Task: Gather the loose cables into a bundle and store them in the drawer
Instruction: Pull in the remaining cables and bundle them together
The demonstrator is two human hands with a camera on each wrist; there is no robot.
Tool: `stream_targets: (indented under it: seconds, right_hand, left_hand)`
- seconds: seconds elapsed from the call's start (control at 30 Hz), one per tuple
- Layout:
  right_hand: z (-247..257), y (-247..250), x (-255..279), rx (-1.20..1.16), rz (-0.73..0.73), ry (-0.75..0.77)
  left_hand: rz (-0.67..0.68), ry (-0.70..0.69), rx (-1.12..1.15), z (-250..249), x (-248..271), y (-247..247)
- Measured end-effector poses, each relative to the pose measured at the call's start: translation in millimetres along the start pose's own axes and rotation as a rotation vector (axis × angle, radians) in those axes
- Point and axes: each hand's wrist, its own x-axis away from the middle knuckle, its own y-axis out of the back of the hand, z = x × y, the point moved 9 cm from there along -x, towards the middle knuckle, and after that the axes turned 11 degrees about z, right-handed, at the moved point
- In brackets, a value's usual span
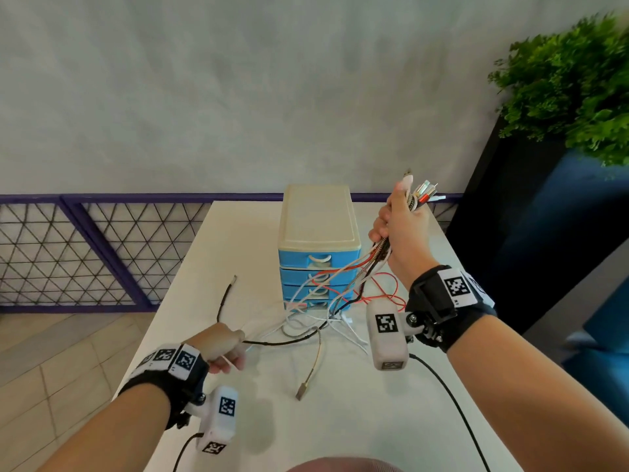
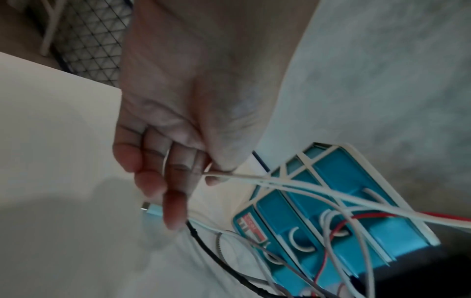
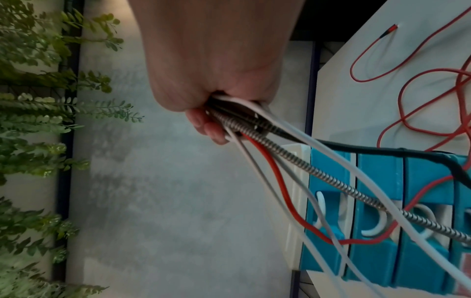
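**A:** From the head view, why is your right hand [image 1: 398, 229] raised beside the drawer unit [image 1: 318, 240]?

**B:** You've fisted it around the cables [image 1: 340, 294] just below their plugs, which stick out of the top of the fist. Held high, I'd judge the tails hang straight and comb out. They trail down past the shut blue drawers to a tangle on the bench [image 1: 238, 233].

**A:** And your left hand [image 1: 224, 349]?

**B:** Low over the bench, well apart from the right, fingers curled on strands from the same tangle, probably to draw the slack in. One braided cable end [image 1: 308, 383] lies loose just beside it.

**A:** The left wrist view?

**B:** Your thumb and fingers pinch a white cable [image 2: 293, 183]; a black cable [image 2: 203, 244] runs out under your fingertips [image 2: 173, 213] towards the drawers.

**A:** Right wrist?

**B:** Your fist clamps white, red and metal-sheathed cables together, fanning down across the drawer fronts. A red cable [image 3: 407, 96] loops on the bench beyond, ungathered.
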Motion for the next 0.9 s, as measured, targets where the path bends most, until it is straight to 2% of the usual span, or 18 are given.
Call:
stream_targets:
  seconds: [0.03, 0.1, 0.17, 0.2, 0.23, 0.27, 0.33, 0.4, 0.43, 0.53, 0.6, 0.67, 0.73, 0.8, 0.9]
  right_hand:
    - [-2, -1, 1, 0.000, 0.004, -0.014]
    - [-9, -5, 3, 0.016, 0.026, -0.046]
    - [-17, -12, 5, 0.021, 0.079, -0.073]
    - [-22, -16, 7, 0.019, 0.106, -0.088]
    - [-26, -20, 9, 0.015, 0.130, -0.102]
    - [-29, -24, 11, 0.010, 0.153, -0.111]
    - [-30, -31, 13, -0.008, 0.187, -0.110]
    - [-25, -34, 13, -0.019, 0.193, -0.094]
    - [-21, -33, 12, -0.019, 0.187, -0.085]
    - [-9, -26, 8, -0.040, 0.147, -0.062]
    - [-6, -20, 6, -0.053, 0.125, -0.056]
    - [-8, -16, 6, -0.045, 0.121, -0.060]
    - [-12, -15, 8, -0.031, 0.114, -0.067]
    - [-16, -18, 10, -0.024, 0.115, -0.074]
    - [-16, -22, 10, -0.019, 0.124, -0.068]
  left_hand:
    - [-0.036, -0.008, -0.017, -5, 1, 4]
    - [-0.197, -0.116, -0.145, -31, 5, 18]
    - [-0.401, -0.334, -0.248, -72, 24, 29]
    - [-0.460, -0.471, -0.244, -94, 39, 28]
    - [-0.477, -0.601, -0.244, -114, 54, 23]
    - [-0.437, -0.701, -0.265, -130, 63, 15]
    - [-0.238, -0.769, -0.383, -147, 60, -12]
    - [-0.021, -0.748, -0.435, -142, 49, -39]
    - [0.046, -0.724, -0.392, -135, 44, -49]
    - [0.115, -0.705, -0.198, -118, 39, -66]
    - [0.091, -0.700, -0.223, -110, 38, -66]
    - [0.005, -0.669, -0.308, -101, 34, -56]
    - [-0.098, -0.549, -0.439, -92, 26, -41]
    - [-0.136, -0.413, -0.516, -83, 22, -33]
    - [-0.310, -0.339, -0.641, -83, 25, -18]
